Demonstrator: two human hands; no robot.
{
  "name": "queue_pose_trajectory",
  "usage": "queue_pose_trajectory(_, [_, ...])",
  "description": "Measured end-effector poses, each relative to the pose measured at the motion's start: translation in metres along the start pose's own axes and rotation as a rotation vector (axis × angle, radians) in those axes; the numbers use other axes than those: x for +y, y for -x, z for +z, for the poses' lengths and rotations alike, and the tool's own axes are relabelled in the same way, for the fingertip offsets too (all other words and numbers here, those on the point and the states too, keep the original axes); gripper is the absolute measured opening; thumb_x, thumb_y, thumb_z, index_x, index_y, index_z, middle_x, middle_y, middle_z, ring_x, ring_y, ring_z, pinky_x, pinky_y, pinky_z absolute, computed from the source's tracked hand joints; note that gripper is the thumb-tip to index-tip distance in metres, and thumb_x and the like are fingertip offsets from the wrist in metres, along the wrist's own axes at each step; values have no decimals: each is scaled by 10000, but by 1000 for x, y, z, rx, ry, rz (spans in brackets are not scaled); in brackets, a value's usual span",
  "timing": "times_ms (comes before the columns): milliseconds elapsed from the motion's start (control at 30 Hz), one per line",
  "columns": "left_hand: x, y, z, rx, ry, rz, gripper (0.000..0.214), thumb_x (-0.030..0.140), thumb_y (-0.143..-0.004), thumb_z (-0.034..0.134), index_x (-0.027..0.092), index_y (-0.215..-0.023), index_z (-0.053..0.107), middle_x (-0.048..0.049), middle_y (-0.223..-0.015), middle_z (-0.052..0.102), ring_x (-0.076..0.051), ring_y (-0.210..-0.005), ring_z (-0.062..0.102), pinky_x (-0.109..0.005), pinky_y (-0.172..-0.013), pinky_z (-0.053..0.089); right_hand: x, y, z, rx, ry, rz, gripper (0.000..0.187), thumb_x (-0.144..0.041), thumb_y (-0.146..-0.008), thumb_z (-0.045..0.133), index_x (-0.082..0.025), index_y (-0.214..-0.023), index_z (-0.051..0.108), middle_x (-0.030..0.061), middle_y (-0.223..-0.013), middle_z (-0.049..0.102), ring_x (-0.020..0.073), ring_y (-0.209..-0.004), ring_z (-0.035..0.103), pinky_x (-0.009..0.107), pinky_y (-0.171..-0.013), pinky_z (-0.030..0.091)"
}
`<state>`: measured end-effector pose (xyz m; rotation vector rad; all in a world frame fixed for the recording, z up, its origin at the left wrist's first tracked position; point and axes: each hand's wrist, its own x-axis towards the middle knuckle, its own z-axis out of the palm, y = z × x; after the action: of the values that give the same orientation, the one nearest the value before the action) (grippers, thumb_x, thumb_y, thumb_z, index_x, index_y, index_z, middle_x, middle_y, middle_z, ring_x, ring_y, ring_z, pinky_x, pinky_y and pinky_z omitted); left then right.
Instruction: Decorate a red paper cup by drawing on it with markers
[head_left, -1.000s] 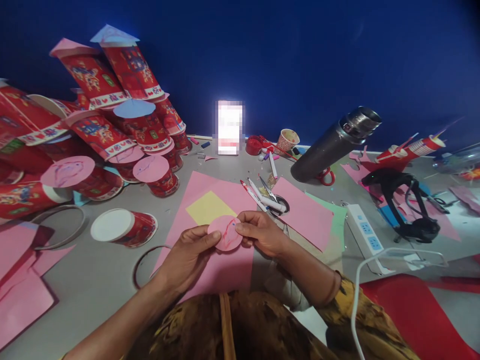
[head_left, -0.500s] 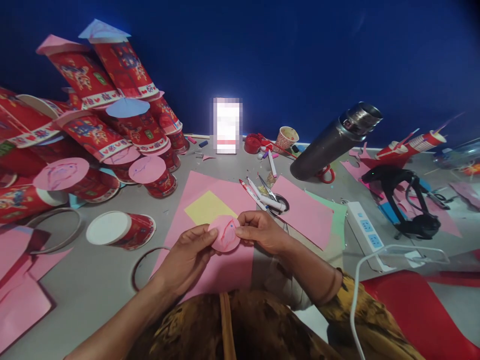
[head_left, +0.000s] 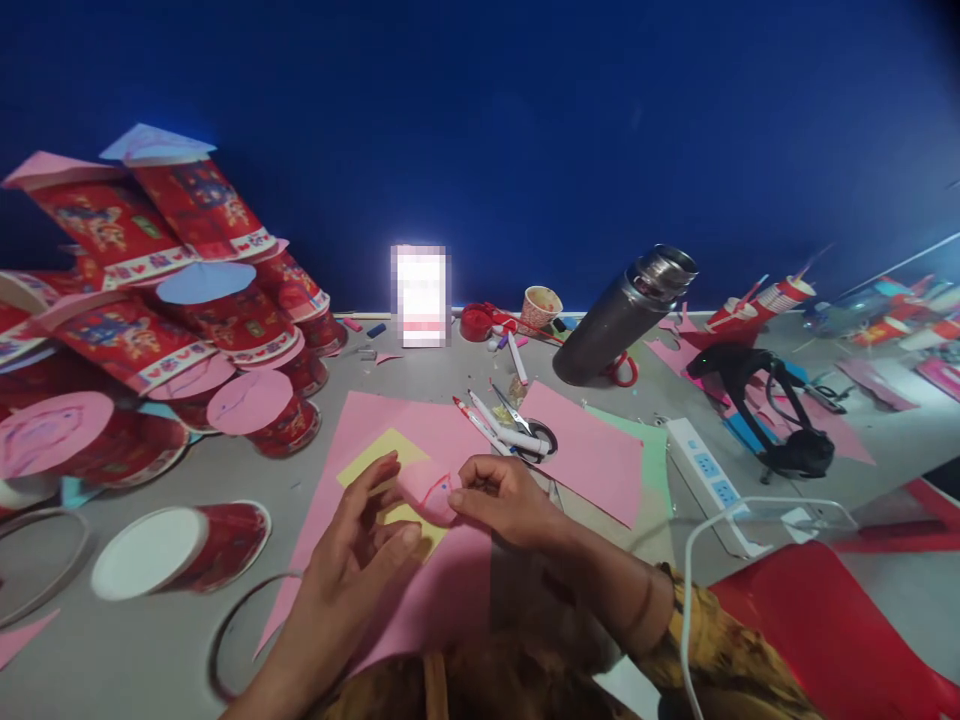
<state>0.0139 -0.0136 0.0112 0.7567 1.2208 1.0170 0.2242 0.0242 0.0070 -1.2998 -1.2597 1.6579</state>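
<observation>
A round pink paper cutout (head_left: 426, 490) with a red line and a small blue dot drawn on it is pinched at its right edge by my right hand (head_left: 510, 497). My left hand (head_left: 361, 555) is beside it on the left, thumb and fingers spread apart and holding nothing. Below both hands lies a large pink sheet (head_left: 442, 600) with a smaller yellow paper (head_left: 386, 447) on top, partly covered by the cutout and my fingers. Just beyond my right hand are a pair of scissors (head_left: 538, 437) and several markers (head_left: 484, 425).
Red paper cups (head_left: 225, 310) are stacked at the left, and one cup (head_left: 232, 545) lies on its side. A dark thermos (head_left: 619, 320) stands at the back. To the right are a power strip (head_left: 709, 475), a white cable (head_left: 688, 600) and a black headband-like device (head_left: 787, 400).
My left hand has let go of the cutout and spread its fingers. The right hand keeps hold of it. The view has shifted, bringing the thermos and cups lower and leftward.
</observation>
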Motion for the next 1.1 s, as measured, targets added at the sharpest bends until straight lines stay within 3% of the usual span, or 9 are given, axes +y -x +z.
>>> queue_pose_trajectory(100, [2, -4, 3, 0, 58, -100, 720, 472, -800, 942, 334, -1461, 692, -87, -1462, 704, -334, -1353, 666, -363, -1065, 599, 0, 5, 8, 42, 77, -10, 285, -428, -773, 827, -203, -773, 652, -71, -610, 521, 86, -562, 414, 226, -529, 321])
queue_pose_trajectory(233, [4, -13, 10, -140, 387, -315, 592, 562, -841, 871, 218, -1312, 766, -154, -1443, 727, -402, -1344, 682, -496, -1081, 616, 2, 12, 10, -95, 134, -201, 275, -449, -821, 820, -200, -912, 748, -26, -722, 676, 110, -606, 546, 232, -569, 413])
queue_pose_trajectory(400, [12, -25, 9, -257, 624, -566, 631, 566, -878, 826, 134, -1331, 744, -226, -1333, 774, -443, -1241, 748, -681, -1040, 613, -8, 10, -27, 238, 675, -506, 153, -317, -994, 673, -218, -917, 760, 39, -824, 754, 171, -747, 647, 299, -755, 490])
queue_pose_trajectory(533, [22, -34, 6, -146, 699, -498, 499, 455, -940, 772, 112, -1302, 756, -259, -1308, 784, -461, -1238, 754, -708, -1024, 618, -14, 2, -69, 397, 1162, -249, 131, -293, -955, 786, -194, -1042, 771, 128, -1099, 778, 285, -1065, 669, 360, -865, 488])
queue_pose_trajectory(600, [26, -39, 5, -88, 694, -444, 439, 406, -960, 743, 103, -1278, 765, -273, -1311, 783, -466, -1231, 757, -725, -1007, 622, -13, -1, -82, 381, 1262, -120, 134, -304, -961, 796, -193, -1033, 777, 128, -1099, 762, 297, -1097, 655, 365, -874, 483])
queue_pose_trajectory(700, [26, -45, 5, -31, 686, -420, 381, 366, -987, 702, 93, -1242, 778, -275, -1274, 797, -452, -1196, 773, -716, -970, 644, -12, -5, -89, 321, 1313, -93, 95, -271, -976, 773, -186, -1015, 788, 132, -1093, 754, 300, -1103, 650, 377, -911, 481])
queue_pose_trajectory(800, [22, -47, 5, -13, 680, -425, 370, 365, -998, 689, 89, -1223, 791, -262, -1271, 804, -430, -1193, 777, -675, -967, 661, -12, -6, -87, 322, 1226, -169, 89, -246, -965, 761, -182, -1025, 776, 134, -1108, 763, 301, -1095, 657, 388, -932, 481])
queue_pose_trajectory(933, [19, -49, 3, 1, 632, -393, 392, 381, -971, 736, 71, -1198, 815, -263, -1300, 796, -405, -1235, 760, -565, -999, 674, -12, -4, -72, 348, 818, -234, 169, -340, -980, 704, -213, -1092, 716, 71, -1013, 772, 239, -933, 684, 344, -827, 490])
queue_pose_trajectory(1100, [19, -49, 4, -44, 539, -291, 426, 419, -822, 917, 117, -1118, 859, -190, -1245, 830, -323, -1192, 769, -349, -957, 668, -1, -3, -37, 140, 170, -134, 287, -491, -987, 661, -217, -1073, 674, 20, -829, 740, 142, -615, 596, 294, -639, 482])
